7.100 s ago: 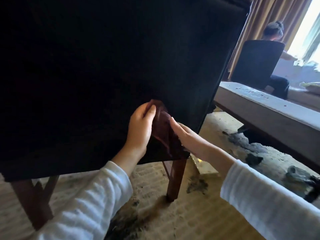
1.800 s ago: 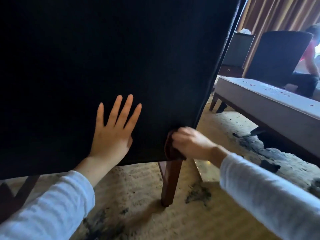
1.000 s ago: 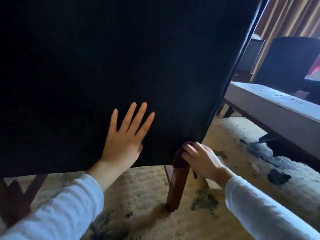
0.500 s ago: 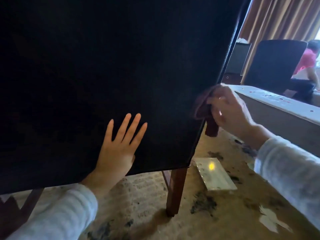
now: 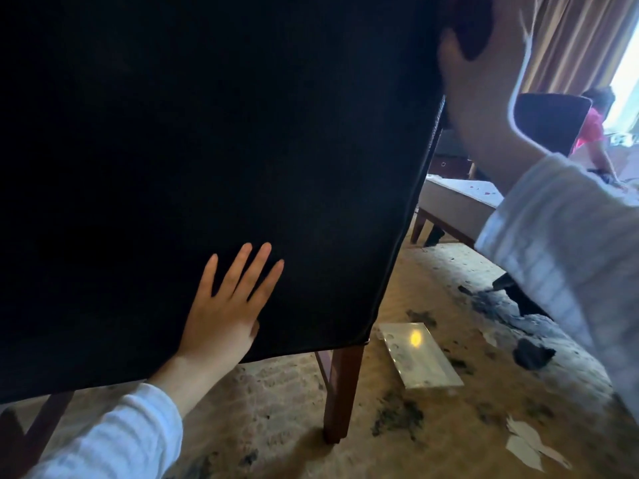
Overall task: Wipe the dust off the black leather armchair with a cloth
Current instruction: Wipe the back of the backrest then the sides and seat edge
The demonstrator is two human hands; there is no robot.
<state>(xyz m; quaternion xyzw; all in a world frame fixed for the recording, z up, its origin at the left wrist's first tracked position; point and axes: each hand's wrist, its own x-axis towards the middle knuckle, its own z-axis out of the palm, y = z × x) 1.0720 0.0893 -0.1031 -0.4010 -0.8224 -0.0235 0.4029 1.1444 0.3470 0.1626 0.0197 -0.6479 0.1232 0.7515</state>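
The black leather armchair (image 5: 207, 150) has its back panel toward me and fills the left and middle of the head view. My left hand (image 5: 226, 309) lies flat on the lower part of that panel, fingers straight and spread. High up at the panel's right edge, my right hand (image 5: 484, 84) is blurred and close to the camera. It grips a dark reddish-brown cloth (image 5: 472, 32) against the edge. Most of the cloth is hidden by the hand and the top of the frame.
A wooden chair leg (image 5: 340, 392) stands on the patterned carpet (image 5: 283, 409). A clear rectangular plate (image 5: 420, 354) and paper scraps (image 5: 529, 444) lie on the floor. To the right are a padded bench (image 5: 456, 198), another dark chair (image 5: 549, 119), a person in red (image 5: 593, 129) and curtains (image 5: 574, 39).
My right hand has carried the cloth up the chair's right edge, from the bottom corner near the leg to high on the edge. My left hand stays flat on the panel.
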